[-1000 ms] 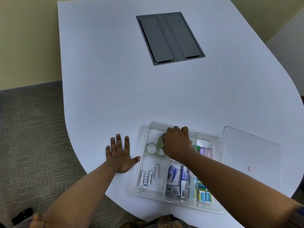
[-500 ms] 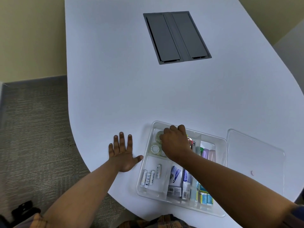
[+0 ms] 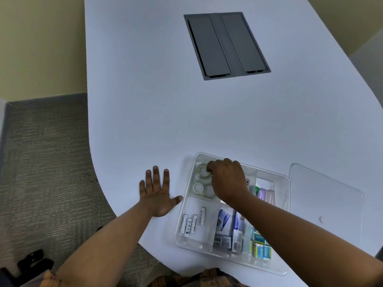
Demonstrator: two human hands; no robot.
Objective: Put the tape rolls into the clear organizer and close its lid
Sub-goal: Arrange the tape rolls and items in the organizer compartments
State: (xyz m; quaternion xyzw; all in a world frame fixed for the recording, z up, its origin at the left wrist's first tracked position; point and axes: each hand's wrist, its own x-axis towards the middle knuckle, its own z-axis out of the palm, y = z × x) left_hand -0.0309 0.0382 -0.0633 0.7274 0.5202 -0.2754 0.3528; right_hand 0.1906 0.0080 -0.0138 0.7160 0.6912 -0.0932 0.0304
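Note:
The clear organizer (image 3: 180,240) lies open on the white table near its front edge. Three clear tape rolls rest in its far-left compartment: one at the back (image 3: 201,171), one in front of it (image 3: 198,187), and a third (image 3: 209,191) partly under my wrist. My right hand (image 3: 228,179) reaches into that compartment with its fingers curled down onto the back roll. My left hand (image 3: 156,195) lies flat on the table, fingers spread, thumb almost at the organizer's left wall. The clear lid (image 3: 327,193) lies flat to the right of the organizer.
Other compartments hold several batteries (image 3: 191,222), small boxes and tubes (image 3: 228,228) and coloured packets (image 3: 260,245). A grey hatch (image 3: 226,44) is set into the table's far middle. The table's curved edge (image 3: 97,172) drops to carpet on the left.
My right hand has slid slightly right inside the compartment, so the back tape roll now shows more. My left hand stays flat on the table.

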